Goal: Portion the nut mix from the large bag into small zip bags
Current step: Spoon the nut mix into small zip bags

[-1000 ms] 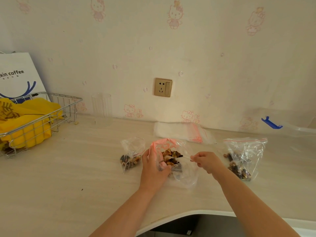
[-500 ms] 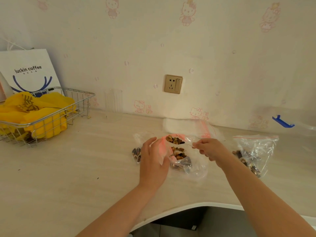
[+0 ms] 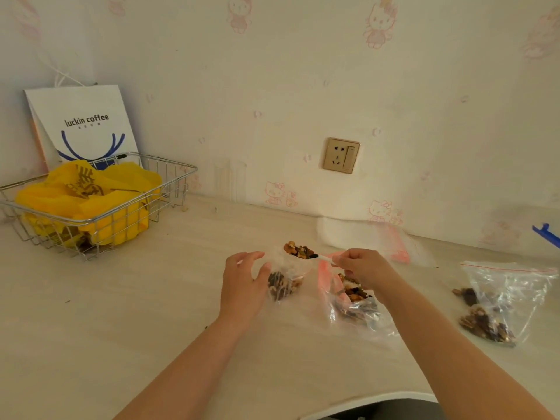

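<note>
Spoon (image 3: 313, 256) had risen out of large bag (image 3: 354, 298), heaped with nut mix (image 3: 300, 250), above mouth of small zip bag (image 3: 285, 280). Right hand (image 3: 362, 266) pinched spoon handle. Left hand (image 3: 245, 280) had shifted left, curled around small zip bag, holding it upright on table (image 3: 151, 313).

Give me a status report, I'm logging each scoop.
Left hand holds small bag open. Right hand pinches spoon, heaped with nuts, over its mouth. Large bag lies beside it. Nothing in the way.
</note>
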